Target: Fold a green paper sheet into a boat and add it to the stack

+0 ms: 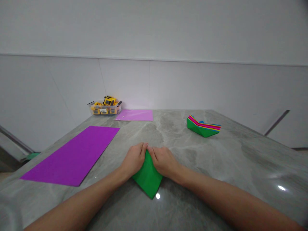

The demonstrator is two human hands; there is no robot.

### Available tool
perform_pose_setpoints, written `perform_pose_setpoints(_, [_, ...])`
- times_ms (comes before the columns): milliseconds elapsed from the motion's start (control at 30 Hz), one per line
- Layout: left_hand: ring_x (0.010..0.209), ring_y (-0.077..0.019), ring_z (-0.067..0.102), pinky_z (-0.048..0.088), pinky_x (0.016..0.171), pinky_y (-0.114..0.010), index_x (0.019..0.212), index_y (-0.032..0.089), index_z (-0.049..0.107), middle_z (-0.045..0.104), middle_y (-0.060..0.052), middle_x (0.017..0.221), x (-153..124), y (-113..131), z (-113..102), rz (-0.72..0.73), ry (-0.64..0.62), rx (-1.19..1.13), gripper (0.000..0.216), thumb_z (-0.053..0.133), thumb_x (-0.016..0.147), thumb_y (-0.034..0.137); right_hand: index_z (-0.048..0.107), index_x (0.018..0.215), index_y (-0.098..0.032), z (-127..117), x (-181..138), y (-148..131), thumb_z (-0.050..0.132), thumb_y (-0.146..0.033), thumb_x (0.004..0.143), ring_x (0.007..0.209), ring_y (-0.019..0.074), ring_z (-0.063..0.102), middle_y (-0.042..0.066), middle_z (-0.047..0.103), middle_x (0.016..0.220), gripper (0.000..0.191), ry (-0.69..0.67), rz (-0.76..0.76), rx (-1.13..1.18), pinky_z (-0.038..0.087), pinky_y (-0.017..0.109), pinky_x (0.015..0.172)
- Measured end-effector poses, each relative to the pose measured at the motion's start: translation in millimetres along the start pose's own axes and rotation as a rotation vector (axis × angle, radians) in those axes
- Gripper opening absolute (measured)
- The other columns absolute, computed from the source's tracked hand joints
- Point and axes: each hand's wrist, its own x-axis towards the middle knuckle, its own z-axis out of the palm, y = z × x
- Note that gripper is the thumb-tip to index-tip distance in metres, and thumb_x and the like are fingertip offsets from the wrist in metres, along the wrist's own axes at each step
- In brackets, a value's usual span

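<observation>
A folded green paper (pixel 148 178) lies on the grey marble table (pixel 216 166) right in front of me, one corner pointing towards me. My left hand (pixel 134 158) and my right hand (pixel 163 160) meet at its far tip. Both have their fingers curled and pressed down on the paper's upper edges, one on each side. The fingertips touch each other at the top fold.
A large purple sheet (pixel 74 154) lies to the left and a smaller purple sheet (pixel 134 115) at the back. A clear box of yellow toy vehicles (pixel 106 106) stands by the wall. Stacked colourful paper boats (pixel 203 126) sit at the right rear.
</observation>
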Motion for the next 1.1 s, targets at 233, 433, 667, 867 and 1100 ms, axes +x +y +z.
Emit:
perform_pose_setpoints(233, [0.063, -0.0194, 0.054, 0.039, 0.064, -0.030, 0.065, 0.022, 0.048, 0.058, -0.002, 0.064, -0.4, -0.8, -5.0, 0.033, -0.043, -0.057, 0.035, 0.034, 0.093, 0.039, 0.070, 0.091, -0.017, -5.6, -2.2, -0.3, 0.026, -0.039, 0.105, 0.068, 0.0227, 0.070, 0.012, 0.074, 0.079, 0.051, -0.053, -0.001, -0.130, 0.041, 0.028, 0.056])
perform_pose_setpoints(433, [0.059, -0.0158, 0.047, 0.035, 0.057, -0.027, 0.063, 0.021, 0.046, 0.048, 0.003, 0.060, -0.6, -1.4, -9.5, -0.002, 0.143, -0.175, 0.037, 0.039, 0.093, 0.041, 0.061, 0.106, -0.016, -1.4, 4.3, 14.8, 0.063, -0.048, 0.087, 0.076, 0.0226, 0.069, 0.008, 0.072, 0.081, 0.037, 0.170, 0.228, 0.374, 0.047, 0.029, 0.064])
perform_pose_setpoints(667, [0.050, -0.0106, 0.040, 0.032, 0.047, -0.021, 0.070, 0.020, 0.047, 0.043, 0.007, 0.057, -2.0, -3.4, -15.0, -0.141, 0.347, -0.632, 0.039, 0.052, 0.089, 0.053, 0.059, 0.099, -0.013, 10.4, -1.5, 19.9, 0.067, -0.064, 0.073, 0.054, 0.0169, 0.065, 0.005, 0.069, 0.070, 0.058, -0.217, 0.257, 1.294, 0.051, 0.027, 0.048])
perform_pose_setpoints(867, [0.048, -0.0159, 0.058, 0.050, 0.047, -0.027, 0.072, 0.015, 0.058, 0.061, 0.000, 0.056, -2.2, -0.4, -16.1, -0.388, -0.059, -1.050, 0.047, 0.076, 0.068, 0.058, 0.062, 0.093, -0.011, 10.8, -9.6, 16.3, 0.065, -0.061, 0.077, 0.047, 0.0142, 0.062, 0.004, 0.068, 0.062, 0.052, -0.325, 0.178, 1.298, 0.049, 0.024, 0.046])
perform_pose_setpoints(1100, [0.050, -0.0231, 0.066, 0.057, 0.048, -0.035, 0.076, 0.012, 0.064, 0.071, -0.010, 0.064, -4.0, 2.9, -22.6, -0.525, -0.132, -1.184, 0.041, 0.065, 0.083, 0.052, 0.064, 0.083, -0.015, -5.2, -12.3, 17.2, 0.068, -0.049, 0.078, 0.061, 0.0147, 0.067, 0.004, 0.071, 0.074, 0.035, -0.438, 0.006, 1.328, 0.052, 0.026, 0.060])
